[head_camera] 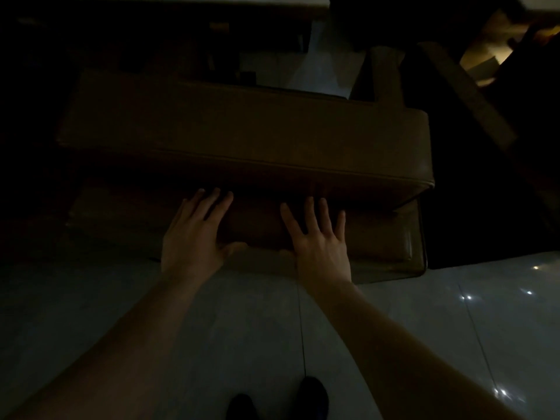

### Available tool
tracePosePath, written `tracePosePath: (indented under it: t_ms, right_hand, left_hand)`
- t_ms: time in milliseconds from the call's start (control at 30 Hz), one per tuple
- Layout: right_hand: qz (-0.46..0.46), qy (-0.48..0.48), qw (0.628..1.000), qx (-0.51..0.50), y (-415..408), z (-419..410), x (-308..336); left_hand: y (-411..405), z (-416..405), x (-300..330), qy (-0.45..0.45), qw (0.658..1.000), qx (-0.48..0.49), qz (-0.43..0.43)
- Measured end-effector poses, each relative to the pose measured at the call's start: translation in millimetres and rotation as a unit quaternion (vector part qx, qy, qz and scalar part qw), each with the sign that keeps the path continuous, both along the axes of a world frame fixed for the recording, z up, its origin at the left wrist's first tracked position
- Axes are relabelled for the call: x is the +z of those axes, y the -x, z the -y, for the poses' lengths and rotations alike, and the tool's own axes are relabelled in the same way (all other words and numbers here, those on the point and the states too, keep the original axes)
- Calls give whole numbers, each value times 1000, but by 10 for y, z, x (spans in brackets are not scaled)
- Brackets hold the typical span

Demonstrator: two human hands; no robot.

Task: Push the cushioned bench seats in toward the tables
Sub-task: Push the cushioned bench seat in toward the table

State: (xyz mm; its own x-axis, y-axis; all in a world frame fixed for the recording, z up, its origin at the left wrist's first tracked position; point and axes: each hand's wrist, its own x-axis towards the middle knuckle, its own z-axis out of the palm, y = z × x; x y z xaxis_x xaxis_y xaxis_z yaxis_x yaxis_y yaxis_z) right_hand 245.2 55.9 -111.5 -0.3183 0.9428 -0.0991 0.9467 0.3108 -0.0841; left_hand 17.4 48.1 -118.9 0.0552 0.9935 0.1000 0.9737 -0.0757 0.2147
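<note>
A brown cushioned bench seat (242, 137) lies across the middle of the dim view, its thick top cushion over a padded base (378, 247). My left hand (194, 234) presses flat against the near side of the base, fingers straight and spread. My right hand (318, 237) presses flat beside it, a little to the right, fingers spread too. Beyond the bench a table edge (169, 1) shows faintly at the top, mostly lost in darkness.
Glossy pale floor tiles (454, 328) fill the foreground, with my dark shoes (312, 395) at the bottom edge. A second brown seat or backrest (385, 74) stands behind the bench at right. Dark furniture (472, 95) runs diagonally at upper right.
</note>
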Motion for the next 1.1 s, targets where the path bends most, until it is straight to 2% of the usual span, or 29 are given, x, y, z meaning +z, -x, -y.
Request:
tracePosePath:
  t_ms: [500, 800, 1100]
  right_hand:
    - [-32, 9, 999, 20, -157, -51, -6]
    - [-10, 23, 1000, 15, -648, -226, 24]
    - [-1, 48, 999, 15, -690, -230, 142]
  left_hand:
    - [-177, 12, 14, 2, 1000, 27, -16]
    - [-656, -95, -57, -8, 1000, 25, 3]
    - [-738, -147, 97, 52, 998, 24, -2]
